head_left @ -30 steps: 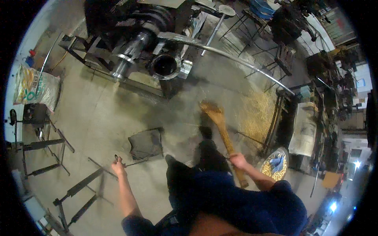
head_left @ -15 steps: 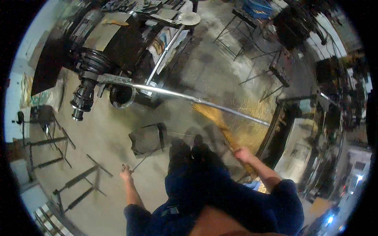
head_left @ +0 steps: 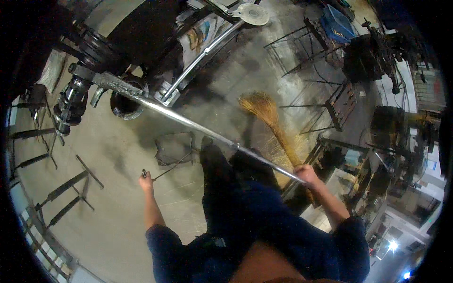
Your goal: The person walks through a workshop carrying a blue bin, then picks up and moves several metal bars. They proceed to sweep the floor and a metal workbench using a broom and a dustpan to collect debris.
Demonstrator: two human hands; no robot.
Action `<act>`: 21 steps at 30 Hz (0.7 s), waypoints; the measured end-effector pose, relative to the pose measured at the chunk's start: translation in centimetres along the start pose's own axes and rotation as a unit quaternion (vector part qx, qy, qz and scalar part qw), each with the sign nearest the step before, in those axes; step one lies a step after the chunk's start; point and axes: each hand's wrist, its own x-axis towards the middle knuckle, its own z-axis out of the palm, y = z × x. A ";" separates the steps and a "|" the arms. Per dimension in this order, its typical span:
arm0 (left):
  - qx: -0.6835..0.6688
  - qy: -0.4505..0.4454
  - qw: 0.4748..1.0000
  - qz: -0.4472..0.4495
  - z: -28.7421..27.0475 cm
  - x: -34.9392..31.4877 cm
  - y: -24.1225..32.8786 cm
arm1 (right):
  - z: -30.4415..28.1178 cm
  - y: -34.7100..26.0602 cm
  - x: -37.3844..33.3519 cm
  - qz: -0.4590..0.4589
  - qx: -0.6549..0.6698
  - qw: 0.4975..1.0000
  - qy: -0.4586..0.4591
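Observation:
My right hand (head_left: 307,175) is closed around the handle of a straw broom (head_left: 285,141). The broom's yellowish bristles fan out over the floor ahead, on the far side of a long shiny metal bar (head_left: 188,123). At the left my left hand (head_left: 147,181) grips the thin rod handle of a dark dustpan (head_left: 173,150). That dustpan hangs at or near the floor, left of my legs; whether it touches cannot be told. The metal bar crosses in front of my body from upper left, and its near end lies close to my right hand.
At the upper left stands a dark machine (head_left: 96,49) that the bar joins. Metal stands (head_left: 71,186) are at the left, with a dark frame (head_left: 337,113) at the right. A blue crate (head_left: 337,23) sits at the far right. Straw-coloured scraps lie on the floor.
My body and view have moved forward, so the bar is nearer to me. The broom has swung ahead, its bristles now beyond the bar. Both hands keep their hold.

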 end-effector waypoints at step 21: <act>0.272 0.184 0.936 0.125 9.4 -8.6 9.7 | -16.5 7.8 9.8 -0.180 -0.095 0.978 -0.036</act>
